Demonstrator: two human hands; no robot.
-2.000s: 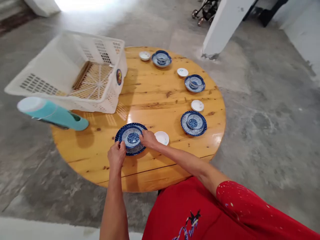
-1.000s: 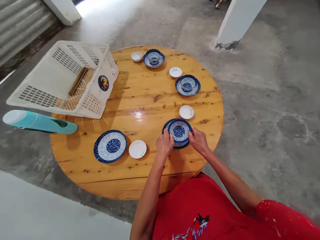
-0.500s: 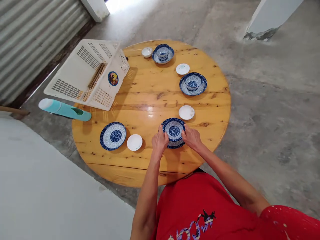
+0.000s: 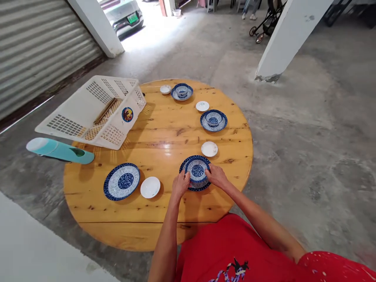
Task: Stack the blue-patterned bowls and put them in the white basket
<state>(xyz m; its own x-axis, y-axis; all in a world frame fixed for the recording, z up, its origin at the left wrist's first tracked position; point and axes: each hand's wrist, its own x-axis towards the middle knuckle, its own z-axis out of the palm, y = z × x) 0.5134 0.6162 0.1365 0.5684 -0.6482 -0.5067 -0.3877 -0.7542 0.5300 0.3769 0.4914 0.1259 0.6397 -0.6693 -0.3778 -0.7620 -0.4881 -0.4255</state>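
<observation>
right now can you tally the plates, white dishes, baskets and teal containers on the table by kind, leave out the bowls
Blue plates: 4
White dishes: 4
Basket: 1
Teal container: 1
Total: 10
</observation>
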